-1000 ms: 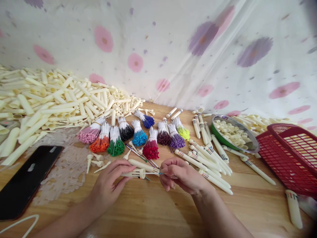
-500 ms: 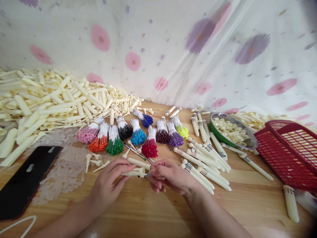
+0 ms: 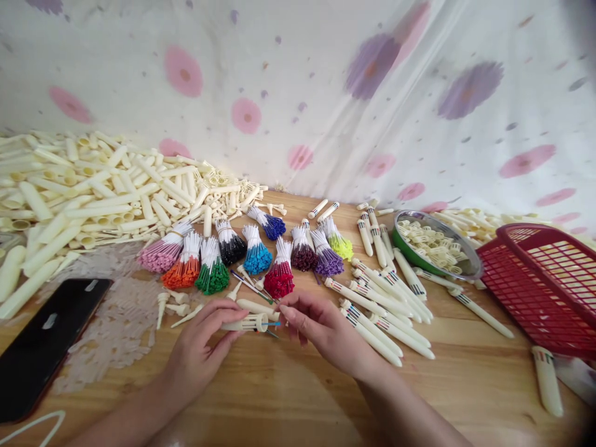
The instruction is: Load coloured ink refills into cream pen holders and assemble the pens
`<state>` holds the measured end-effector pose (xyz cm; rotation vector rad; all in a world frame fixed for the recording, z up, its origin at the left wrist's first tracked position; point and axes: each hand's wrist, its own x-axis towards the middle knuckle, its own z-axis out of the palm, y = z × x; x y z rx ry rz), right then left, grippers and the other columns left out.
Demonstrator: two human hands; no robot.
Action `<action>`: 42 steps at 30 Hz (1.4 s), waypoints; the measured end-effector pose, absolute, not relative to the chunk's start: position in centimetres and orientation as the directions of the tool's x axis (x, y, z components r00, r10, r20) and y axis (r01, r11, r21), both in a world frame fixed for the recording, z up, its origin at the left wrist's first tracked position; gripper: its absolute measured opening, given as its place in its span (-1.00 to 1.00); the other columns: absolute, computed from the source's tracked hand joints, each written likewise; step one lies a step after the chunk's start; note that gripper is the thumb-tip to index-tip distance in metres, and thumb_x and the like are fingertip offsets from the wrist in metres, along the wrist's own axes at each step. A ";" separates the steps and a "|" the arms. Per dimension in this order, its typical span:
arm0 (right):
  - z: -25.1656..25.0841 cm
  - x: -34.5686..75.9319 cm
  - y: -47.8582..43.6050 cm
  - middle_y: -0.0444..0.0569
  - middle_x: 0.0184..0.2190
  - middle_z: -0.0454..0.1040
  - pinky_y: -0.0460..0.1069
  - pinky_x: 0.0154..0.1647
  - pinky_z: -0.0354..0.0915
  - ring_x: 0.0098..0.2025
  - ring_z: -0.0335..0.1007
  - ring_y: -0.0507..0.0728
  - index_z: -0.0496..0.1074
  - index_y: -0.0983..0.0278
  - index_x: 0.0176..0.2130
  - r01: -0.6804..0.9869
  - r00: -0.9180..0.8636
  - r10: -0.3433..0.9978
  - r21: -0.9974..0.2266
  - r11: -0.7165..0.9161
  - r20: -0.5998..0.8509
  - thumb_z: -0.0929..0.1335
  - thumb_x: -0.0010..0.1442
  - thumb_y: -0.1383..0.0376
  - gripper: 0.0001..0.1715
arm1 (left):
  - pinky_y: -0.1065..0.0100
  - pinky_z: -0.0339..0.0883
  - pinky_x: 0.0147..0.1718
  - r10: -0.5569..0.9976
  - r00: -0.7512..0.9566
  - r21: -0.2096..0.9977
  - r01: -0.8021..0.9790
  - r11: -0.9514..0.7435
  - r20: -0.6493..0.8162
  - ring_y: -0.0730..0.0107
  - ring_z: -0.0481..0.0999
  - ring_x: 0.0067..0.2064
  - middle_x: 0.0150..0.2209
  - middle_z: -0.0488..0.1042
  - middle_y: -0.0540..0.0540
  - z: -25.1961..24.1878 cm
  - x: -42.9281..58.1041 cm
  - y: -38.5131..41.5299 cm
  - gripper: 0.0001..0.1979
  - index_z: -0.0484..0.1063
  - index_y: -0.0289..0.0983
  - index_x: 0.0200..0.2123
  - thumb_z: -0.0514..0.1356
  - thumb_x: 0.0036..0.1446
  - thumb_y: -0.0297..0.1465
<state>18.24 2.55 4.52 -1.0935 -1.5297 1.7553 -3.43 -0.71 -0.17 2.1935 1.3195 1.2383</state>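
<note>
My left hand (image 3: 205, 344) grips a cream slotted pen barrel piece (image 3: 249, 323) between thumb and fingers, its open end facing right. A thin blue pen refill (image 3: 271, 324) sticks out of that end, and a darker thin tip shows just below it. My right hand (image 3: 316, 323) is closed at the outer end of the blue refill; its fingertips partly hide what they pinch. Just beyond the hands stand bundles of coloured refills, among them red (image 3: 279, 276), light blue (image 3: 257, 254), green (image 3: 212, 273) and purple (image 3: 328, 257). A loose cream tube (image 3: 256, 307) lies behind the barrel piece.
Cream tubes (image 3: 93, 186) are heaped at the left, above clear plastic pieces (image 3: 112, 329) and a black phone (image 3: 51, 341). Several pens (image 3: 386, 298) lie to the right, near a green-sided bowl (image 3: 403, 248) of small cream parts and a red basket (image 3: 535, 292).
The right hand has shifted slightly up, its fingers turned, and more of the blue refill shows at the barrel piece's open end. The left hand has moved slightly left with the piece.
</note>
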 end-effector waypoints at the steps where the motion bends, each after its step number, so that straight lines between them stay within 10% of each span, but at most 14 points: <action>1: 4.5 18.3 2.4 -0.15 -0.51 0.34 -0.18 -0.58 0.14 -0.55 0.17 -0.08 0.41 0.33 -0.27 0.115 -0.503 0.837 -0.977 -0.182 -0.215 0.32 0.12 -0.02 -0.55 | 0.38 0.42 -0.22 0.825 0.204 0.615 0.579 -0.536 0.527 0.37 0.51 -0.19 -0.25 0.47 -0.06 -0.1 -3.4 -0.7 -0.84 0.42 -0.20 -0.18 0.11 0.17 -0.47; 19: 4.2 17.7 2.0 0.00 -0.38 0.55 -0.22 -0.68 0.18 -0.57 0.23 -0.09 0.57 0.28 -0.26 -0.026 -0.552 0.759 -0.902 -0.430 -0.346 0.42 0.00 0.06 -0.61 | 0.35 0.42 -0.21 0.791 0.195 0.532 0.645 -0.549 0.580 0.35 0.51 -0.20 -0.25 0.47 -0.07 -0.2 -3.8 -0.7 -0.78 0.43 -0.20 -0.18 0.10 0.13 -0.54; 42: 3.8 17.5 1.4 0.00 -0.35 0.55 -0.17 -0.63 0.09 -0.56 0.22 -0.07 0.57 0.28 -0.25 0.093 -0.512 0.823 -0.968 -0.232 -0.247 0.35 0.10 0.06 -0.62 | 0.37 0.43 -0.23 0.798 0.202 0.545 0.634 -0.549 0.568 0.36 0.51 -0.20 -0.25 0.47 -0.06 0.0 -3.5 -0.7 -0.79 0.41 -0.20 -0.18 0.09 0.15 -0.53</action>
